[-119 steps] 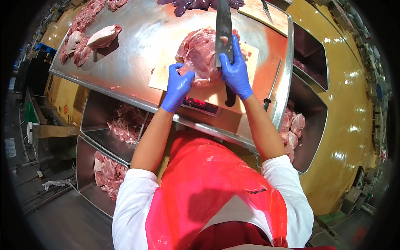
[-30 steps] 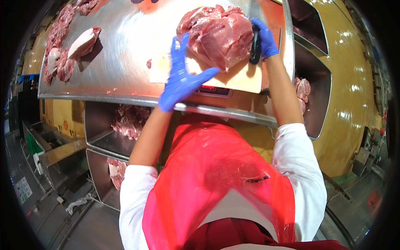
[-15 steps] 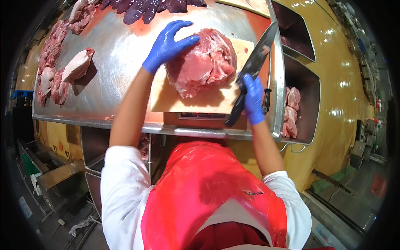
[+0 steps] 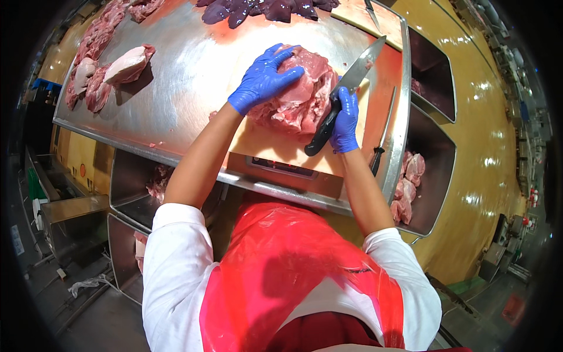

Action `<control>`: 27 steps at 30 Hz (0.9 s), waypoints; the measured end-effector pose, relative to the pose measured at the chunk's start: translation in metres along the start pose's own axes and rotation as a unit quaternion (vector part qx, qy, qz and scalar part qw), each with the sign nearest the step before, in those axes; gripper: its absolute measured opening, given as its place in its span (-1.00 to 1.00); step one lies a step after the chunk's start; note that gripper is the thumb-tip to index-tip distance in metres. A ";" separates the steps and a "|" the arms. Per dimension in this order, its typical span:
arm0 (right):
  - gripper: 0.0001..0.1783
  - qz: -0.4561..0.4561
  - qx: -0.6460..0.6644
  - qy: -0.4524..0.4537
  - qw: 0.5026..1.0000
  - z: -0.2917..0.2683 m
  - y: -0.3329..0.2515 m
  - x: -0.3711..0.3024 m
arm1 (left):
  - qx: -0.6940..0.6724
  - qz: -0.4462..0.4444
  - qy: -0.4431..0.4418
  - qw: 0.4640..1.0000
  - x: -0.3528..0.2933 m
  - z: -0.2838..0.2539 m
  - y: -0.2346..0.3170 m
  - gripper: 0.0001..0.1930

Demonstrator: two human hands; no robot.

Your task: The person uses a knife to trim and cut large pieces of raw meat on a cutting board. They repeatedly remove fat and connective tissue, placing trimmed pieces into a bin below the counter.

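A large chunk of raw pink meat (image 4: 309,88) rests on a pale cutting board (image 4: 252,142). My left hand (image 4: 264,81), in a blue glove, grips its upper left side with the fingers curled over the top. My right hand (image 4: 345,124), also gloved in blue, is closed on a big butcher knife (image 4: 359,67) along the meat's right side. The broad blade points up and away to the right, with a scrap of meat stuck on it. Its black handle slants toward me in front of the meat. Whether the knife touches the meat is unclear.
Other meat cuts (image 4: 129,63) lie on the steel table (image 4: 185,88) at left, dark liver-like pieces (image 4: 275,10) at the far edge. A sharpening steel (image 4: 384,132) lies right of the board. Another knife (image 4: 372,14) lies farther back. Metal bins (image 4: 437,188) holding meat flank the table.
The view has shifted and turned slightly. My left hand reaches farther over the meat, which looks turned. My right hand has brought the knife closer against the meat's right side.
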State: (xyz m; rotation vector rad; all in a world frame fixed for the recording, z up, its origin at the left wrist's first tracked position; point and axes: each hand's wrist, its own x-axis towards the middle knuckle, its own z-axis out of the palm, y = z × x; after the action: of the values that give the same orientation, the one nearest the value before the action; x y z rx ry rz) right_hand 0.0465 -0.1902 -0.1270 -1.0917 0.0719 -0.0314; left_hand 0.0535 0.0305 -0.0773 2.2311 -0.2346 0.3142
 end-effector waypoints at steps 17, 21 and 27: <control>-0.77 0.013 -0.221 -0.106 0.969 -0.023 -0.064 0.004 | -0.344 -0.150 0.120 0.919 -0.057 -0.041 -0.028 -0.52; -0.78 -0.015 -0.255 -0.087 0.963 -0.030 -0.072 -0.006 | -0.353 -0.161 0.167 0.906 -0.069 -0.063 -0.020 -0.60; -0.76 -0.123 -0.321 -0.137 0.929 -0.035 -0.086 -0.029 | -0.267 -0.052 0.220 0.937 -0.102 -0.064 0.030 -0.79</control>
State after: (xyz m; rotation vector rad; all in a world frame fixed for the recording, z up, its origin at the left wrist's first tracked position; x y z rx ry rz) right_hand 0.0154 -0.2584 -0.0657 -1.7457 -0.3315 -0.0849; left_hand -0.0613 0.0679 -0.0470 1.5807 0.0408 0.6019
